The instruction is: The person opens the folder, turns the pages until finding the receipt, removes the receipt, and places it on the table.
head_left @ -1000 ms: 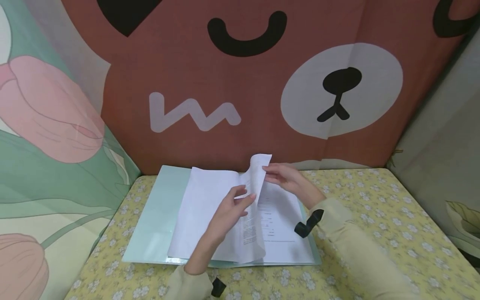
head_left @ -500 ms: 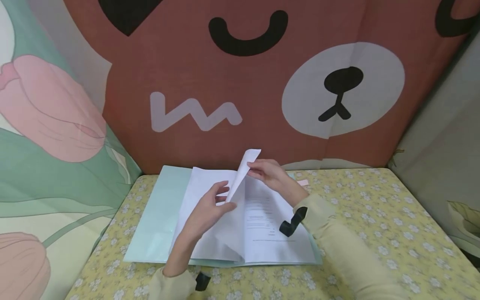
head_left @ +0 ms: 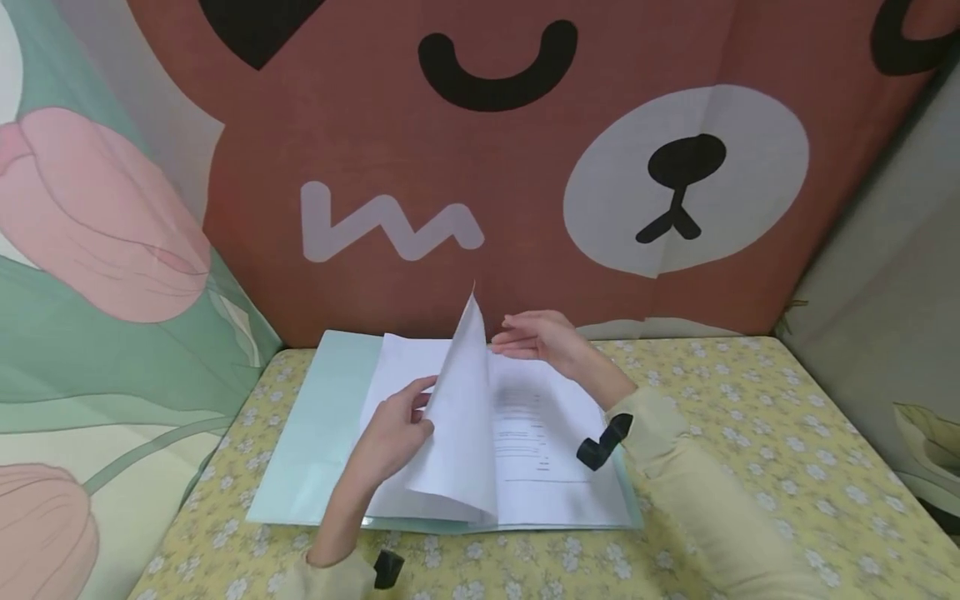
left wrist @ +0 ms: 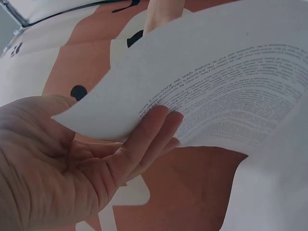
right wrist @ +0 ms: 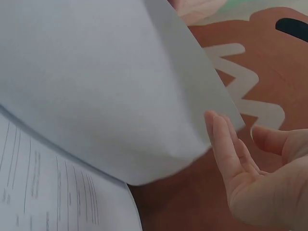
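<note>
A light green folder (head_left: 315, 442) lies spread on the table with white printed sheets in it. One sheet (head_left: 459, 425) stands raised and curved near the middle, its top corner pointing up. My left hand (head_left: 392, 435) is at its left side; in the left wrist view its extended fingers (left wrist: 144, 134) touch the printed side, and the sheet's corner lies by the thumb. To the right of the sheet is my right hand (head_left: 555, 343), fingers straight; in the right wrist view its fingertips (right wrist: 211, 120) are right at the sheet's edge. Under it lies a printed page (head_left: 558, 450).
The table has a yellow flowered cloth (head_left: 750, 433). Behind it hangs a brown bear-print curtain (head_left: 375, 292), close to the table's far edge. A flower-print cloth (head_left: 112, 367) hangs at the left. Black straps (head_left: 603, 442) hang at both wrists.
The raised sheet has swung from right to left, uncovering more of the right page. My left hand has moved left and down; my right fingers have let go of the sheet.
</note>
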`<state>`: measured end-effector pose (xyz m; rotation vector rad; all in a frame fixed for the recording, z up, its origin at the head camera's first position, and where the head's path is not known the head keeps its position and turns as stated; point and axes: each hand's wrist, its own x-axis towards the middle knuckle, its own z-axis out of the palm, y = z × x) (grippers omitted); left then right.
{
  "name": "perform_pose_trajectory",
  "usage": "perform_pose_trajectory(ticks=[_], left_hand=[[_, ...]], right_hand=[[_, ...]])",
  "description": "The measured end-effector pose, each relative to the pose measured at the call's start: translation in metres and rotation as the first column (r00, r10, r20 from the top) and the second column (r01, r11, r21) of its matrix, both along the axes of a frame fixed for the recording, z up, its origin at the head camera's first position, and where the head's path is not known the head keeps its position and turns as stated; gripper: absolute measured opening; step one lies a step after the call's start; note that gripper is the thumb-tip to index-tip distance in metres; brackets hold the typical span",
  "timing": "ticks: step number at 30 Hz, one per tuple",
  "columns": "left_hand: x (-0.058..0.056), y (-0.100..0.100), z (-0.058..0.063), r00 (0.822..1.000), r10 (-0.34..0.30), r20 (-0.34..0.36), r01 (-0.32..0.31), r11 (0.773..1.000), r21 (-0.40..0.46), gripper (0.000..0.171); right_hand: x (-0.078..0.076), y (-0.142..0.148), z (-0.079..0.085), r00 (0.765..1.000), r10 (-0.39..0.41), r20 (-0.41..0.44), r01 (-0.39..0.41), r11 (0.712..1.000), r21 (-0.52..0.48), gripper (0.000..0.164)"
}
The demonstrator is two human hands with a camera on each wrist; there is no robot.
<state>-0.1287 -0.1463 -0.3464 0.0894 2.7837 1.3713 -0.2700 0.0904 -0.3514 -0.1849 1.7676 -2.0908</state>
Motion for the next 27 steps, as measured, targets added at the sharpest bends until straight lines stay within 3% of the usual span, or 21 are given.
perform_pose_trajectory(ticks=[6,11,18,23,27], left_hand=[[0.001,-0.017,0.001,0.999,0.033,0.039,-0.033,0.999,0.002,0.057],[0.004,-0.032,-0.006,0.995,0.059,0.086,-0.057,0.998,-0.018,0.060],[0.004,-0.049,-0.022,0.992,0.083,0.094,-0.072,0.990,-0.121,0.067],[0.002,-0.054,-0.032,0.994,0.060,0.093,-0.042,0.981,-0.187,0.076],[-0.001,-0.054,-0.041,0.993,0.071,0.093,-0.044,0.962,-0.269,0.073]], right_hand=[[-0.003,0.026,-0.001,0.999,-0.043,-0.020,0.044,0.997,0.058,0.028],[-0.006,0.044,-0.007,0.994,-0.099,-0.036,0.103,0.984,0.142,0.034],[-0.006,0.064,-0.023,0.985,-0.163,-0.054,0.172,0.939,0.298,0.041],[-0.006,0.074,-0.038,0.985,-0.167,-0.052,0.175,0.925,0.336,0.041],[-0.006,0.078,-0.051,0.985,-0.162,-0.059,0.173,0.912,0.371,0.040]])
